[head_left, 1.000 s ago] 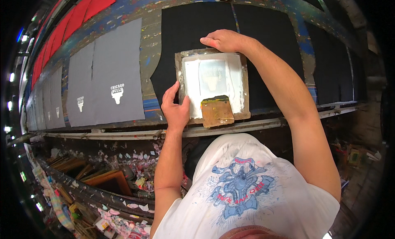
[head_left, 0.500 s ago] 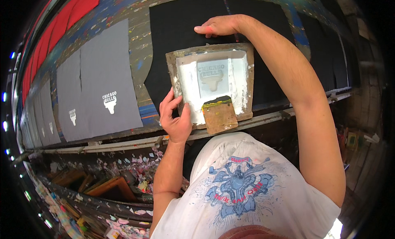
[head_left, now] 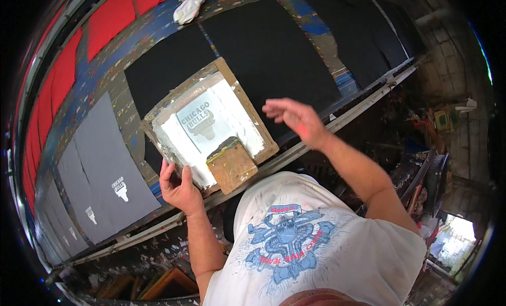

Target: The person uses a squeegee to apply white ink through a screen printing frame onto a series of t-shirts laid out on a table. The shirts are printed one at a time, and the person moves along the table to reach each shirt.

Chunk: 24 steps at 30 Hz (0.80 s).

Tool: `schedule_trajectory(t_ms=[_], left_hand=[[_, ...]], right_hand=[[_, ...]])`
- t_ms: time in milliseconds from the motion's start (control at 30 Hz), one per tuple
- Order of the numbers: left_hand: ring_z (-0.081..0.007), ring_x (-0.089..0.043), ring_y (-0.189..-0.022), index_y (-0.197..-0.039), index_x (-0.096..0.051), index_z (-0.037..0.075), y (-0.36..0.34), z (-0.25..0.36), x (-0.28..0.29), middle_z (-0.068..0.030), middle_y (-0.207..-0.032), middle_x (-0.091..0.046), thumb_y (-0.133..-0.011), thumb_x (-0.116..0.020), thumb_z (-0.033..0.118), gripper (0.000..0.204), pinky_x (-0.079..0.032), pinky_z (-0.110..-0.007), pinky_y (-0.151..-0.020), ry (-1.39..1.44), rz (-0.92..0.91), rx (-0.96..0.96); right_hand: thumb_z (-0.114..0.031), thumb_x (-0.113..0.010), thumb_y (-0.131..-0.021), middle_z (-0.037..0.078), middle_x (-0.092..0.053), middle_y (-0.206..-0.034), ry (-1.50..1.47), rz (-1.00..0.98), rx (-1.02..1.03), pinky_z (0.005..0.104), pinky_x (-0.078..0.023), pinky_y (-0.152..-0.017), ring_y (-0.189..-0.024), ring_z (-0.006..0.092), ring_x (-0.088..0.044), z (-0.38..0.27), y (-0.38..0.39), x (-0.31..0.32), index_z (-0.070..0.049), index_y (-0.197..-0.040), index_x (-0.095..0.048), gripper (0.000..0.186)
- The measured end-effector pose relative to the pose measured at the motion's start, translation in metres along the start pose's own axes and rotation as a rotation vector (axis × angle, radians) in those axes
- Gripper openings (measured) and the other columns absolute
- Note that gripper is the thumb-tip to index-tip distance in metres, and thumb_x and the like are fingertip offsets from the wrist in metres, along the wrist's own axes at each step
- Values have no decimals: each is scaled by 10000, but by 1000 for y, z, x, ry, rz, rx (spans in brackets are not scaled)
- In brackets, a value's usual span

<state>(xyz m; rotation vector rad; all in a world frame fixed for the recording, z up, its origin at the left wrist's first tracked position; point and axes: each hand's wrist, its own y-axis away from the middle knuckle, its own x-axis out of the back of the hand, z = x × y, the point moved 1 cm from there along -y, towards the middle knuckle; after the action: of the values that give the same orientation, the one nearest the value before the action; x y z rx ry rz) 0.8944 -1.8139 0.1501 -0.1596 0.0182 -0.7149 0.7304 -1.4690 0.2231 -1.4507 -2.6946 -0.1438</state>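
A wooden-framed printing screen lies tilted over black cloth. White ink is smeared along its inner sides, and lettering with a bull's-head shape shows through the mesh. A squeegee with a wide wooden handle rests in the screen's near end, leaning on the near rail. My left hand grips the screen's near left corner, fingers outside the rail and thumb toward the inside. Just off the right rail, my right hand hovers with its fingers stretched out and nothing in it.
Grey cloth pieces with white prints lie to the left, red cloth at the far left. A crumpled white rag sits at the table's far side. A metal rail runs along the near edge, with wooden frames below.
My right hand has come back from beyond the screen to its right side. The screen sits further left in view and is turned counterclockwise, the squeegee still inside; my left hand stays at its corner.
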Motion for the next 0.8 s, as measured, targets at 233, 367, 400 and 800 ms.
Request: schedule_trajectory(t_ms=[233,367,400,800], left_hand=[[-252,-689,-1374,-1354,-723,-37,16,18,-104,-229,-1615,-641,-907,-830,-146,473,-555,-377,-1157,33,-76,-34],[-276,-642,-1466,-1433,-716,-49,40,23,-176,-214,-1612,-651,-900,-807,-143,549,-506,-410,-1240,77,-134,20],[-287,-631,-1484,-1415,-730,-47,47,22,-191,-222,-1637,-629,-901,-798,-145,527,-486,-422,-1263,76,-146,17],[-300,-656,-1458,-1179,-780,-41,83,7,-239,-258,-1643,-622,-877,-780,-192,337,-521,-427,-1227,150,-115,103]], right_hand=[[-622,-548,-1177,178,-572,-1692,-32,77,39,418,-445,-1244,-1549,266,-552,9,52,53,24,-1725,-454,853],[-522,-520,-1217,209,-590,-1662,-55,133,101,437,-380,-1323,-1587,312,-519,24,69,113,30,-1654,-550,704],[-521,-524,-1216,213,-589,-1662,-43,141,106,439,-376,-1326,-1591,317,-515,29,72,126,27,-1646,-561,698],[-460,-625,-1179,223,-559,-1673,-22,67,54,447,-444,-1250,-1580,336,-507,58,91,196,-53,-1631,-615,609]])
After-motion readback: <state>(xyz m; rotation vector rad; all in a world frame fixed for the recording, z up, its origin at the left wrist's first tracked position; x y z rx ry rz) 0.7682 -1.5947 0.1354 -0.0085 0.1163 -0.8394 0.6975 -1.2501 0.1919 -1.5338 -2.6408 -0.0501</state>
